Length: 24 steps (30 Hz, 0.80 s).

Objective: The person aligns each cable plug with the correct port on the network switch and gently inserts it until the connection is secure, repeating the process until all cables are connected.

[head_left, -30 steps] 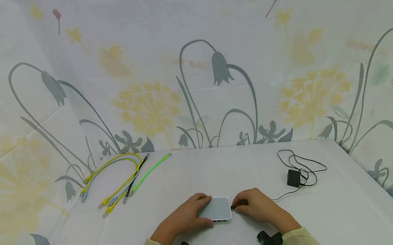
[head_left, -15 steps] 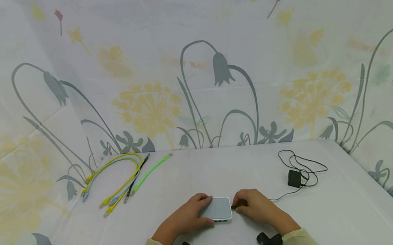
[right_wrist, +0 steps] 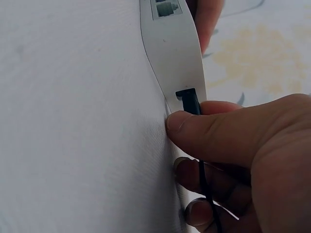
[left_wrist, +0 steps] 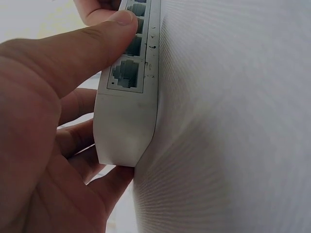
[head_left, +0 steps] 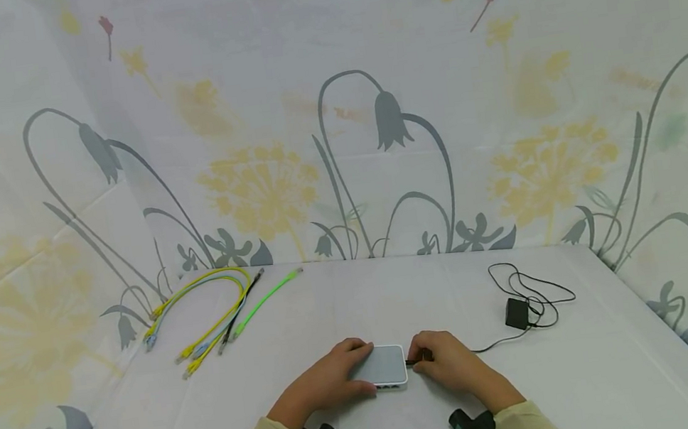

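Observation:
A small white network switch (head_left: pixel 385 365) with a grey top lies on the white tablecloth, its row of ports facing me. My left hand (head_left: pixel 328 379) grips its left part, and in the left wrist view the thumb (left_wrist: pixel 104 41) presses the port side (left_wrist: pixel 127 121). At the opposite end, my right hand (head_left: pixel 451 363) pinches a black power plug (right_wrist: pixel 191 102) between thumb and fingers. The plug's head meets the socket in the switch's right side; how deep it sits cannot be told. Its thin black cord (right_wrist: pixel 203 179) trails past the curled fingers.
A black power adapter (head_left: pixel 516 313) with looped black cord (head_left: pixel 536 284) lies to the right. At the back left are several network cables: yellow ones (head_left: pixel 222 321), a pale blue one (head_left: pixel 168 304), a black one (head_left: pixel 241 311) and a green one (head_left: pixel 266 301). A flowered cloth (head_left: pixel 341 193) hangs behind.

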### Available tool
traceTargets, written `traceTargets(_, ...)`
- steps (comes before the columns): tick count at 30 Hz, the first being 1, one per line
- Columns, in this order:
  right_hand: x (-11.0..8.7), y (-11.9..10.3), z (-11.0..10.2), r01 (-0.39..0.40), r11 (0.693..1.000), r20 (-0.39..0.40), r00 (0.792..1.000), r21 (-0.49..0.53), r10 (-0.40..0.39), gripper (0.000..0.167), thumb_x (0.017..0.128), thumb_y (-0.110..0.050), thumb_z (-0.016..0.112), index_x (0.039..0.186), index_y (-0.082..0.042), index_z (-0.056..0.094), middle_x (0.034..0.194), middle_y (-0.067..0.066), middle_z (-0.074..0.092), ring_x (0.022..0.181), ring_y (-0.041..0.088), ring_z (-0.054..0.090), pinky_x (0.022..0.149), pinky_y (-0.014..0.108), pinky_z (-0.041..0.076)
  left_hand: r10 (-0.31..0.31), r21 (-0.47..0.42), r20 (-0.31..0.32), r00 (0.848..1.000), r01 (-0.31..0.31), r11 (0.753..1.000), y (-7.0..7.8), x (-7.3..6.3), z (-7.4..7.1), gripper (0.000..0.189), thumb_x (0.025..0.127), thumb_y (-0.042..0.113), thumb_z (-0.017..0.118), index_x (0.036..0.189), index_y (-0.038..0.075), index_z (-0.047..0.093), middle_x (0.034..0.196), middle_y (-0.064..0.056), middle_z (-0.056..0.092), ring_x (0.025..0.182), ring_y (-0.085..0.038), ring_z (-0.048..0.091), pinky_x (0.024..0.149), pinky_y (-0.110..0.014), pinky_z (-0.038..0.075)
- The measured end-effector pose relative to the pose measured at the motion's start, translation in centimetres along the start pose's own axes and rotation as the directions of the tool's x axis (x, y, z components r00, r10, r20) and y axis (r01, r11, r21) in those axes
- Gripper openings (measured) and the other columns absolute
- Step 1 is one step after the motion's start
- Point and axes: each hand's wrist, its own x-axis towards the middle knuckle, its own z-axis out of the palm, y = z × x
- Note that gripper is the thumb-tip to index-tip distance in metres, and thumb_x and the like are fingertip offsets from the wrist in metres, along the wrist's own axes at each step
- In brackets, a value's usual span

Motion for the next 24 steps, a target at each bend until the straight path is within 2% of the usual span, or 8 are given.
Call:
traceTargets(12,0.10,0.26,0.19,-0.023,0.999,-0.034,0.999,0.028,0.024,0.015,0.081,-0.010,0.075,0.083,-0.023,0.068,0.085,-0.012,0.066,0.075,0.001,0.054,0.066,0.020,0.046,-0.020,-0.012,0.008,1.000,0.020,1.000,0.20,0.10,-0.01,0.075,0.088,0.046,0.067,0.150,0.016,0.038,0.148,-0.004,0.040,0.130,-0.019,0.045,0.104,-0.037,0.043)
traceTargets(24,0.19,0.12,-0.10,-0.008,0.999,0.007,1.000,0.040,0.008,0.008,0.084,-0.014,0.074,0.088,-0.019,0.071,0.088,-0.010,0.069,0.080,0.002,0.059,0.069,0.021,0.049,-0.016,-0.004,0.007,1.000,0.016,1.000,0.32,0.02,-0.11,0.075,0.088,0.046,0.067,0.150,0.015,0.038,0.147,-0.005,0.041,0.129,-0.019,0.045,0.103,-0.037,0.043)
